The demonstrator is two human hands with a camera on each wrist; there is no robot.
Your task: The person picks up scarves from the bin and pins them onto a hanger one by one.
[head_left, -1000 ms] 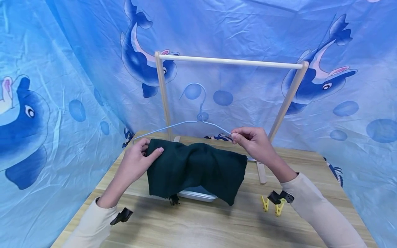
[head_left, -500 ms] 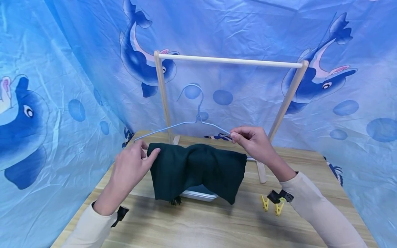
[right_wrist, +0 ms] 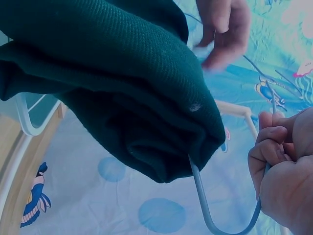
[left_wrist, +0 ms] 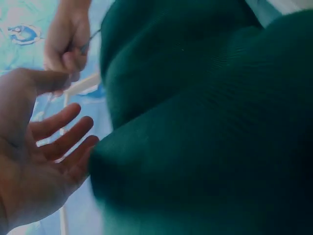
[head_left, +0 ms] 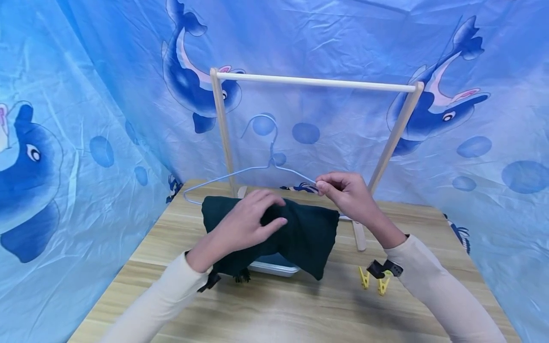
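A dark green scarf (head_left: 310,233) with a tasselled edge hangs folded over the lower bar of a light blue wire hanger (head_left: 271,163). My right hand (head_left: 348,195) pinches the hanger's right shoulder wire; the right wrist view shows its fingers curled round the wire (right_wrist: 203,205). In front of the scarf's middle is my left hand (head_left: 246,221), fingers spread and loosely bent, gripping nothing. The left wrist view has this left hand (left_wrist: 36,156) close beside the scarf (left_wrist: 195,127); whether a fingertip touches it I cannot tell. Cloth hides most of the lower bar.
Behind the hanger stands a wooden rack with a white crossbar (head_left: 317,82). A pale tray (head_left: 274,270) sits on the wooden table (head_left: 274,314), partly under the scarf. Two yellow clothespins (head_left: 383,286) lie at the right. Blue dolphin-print curtains (head_left: 343,43) surround the table.
My left hand has let go of the scarf's left end and moved right, to its middle. The right hand keeps its pinch on the hanger. The hanger has barely shifted.
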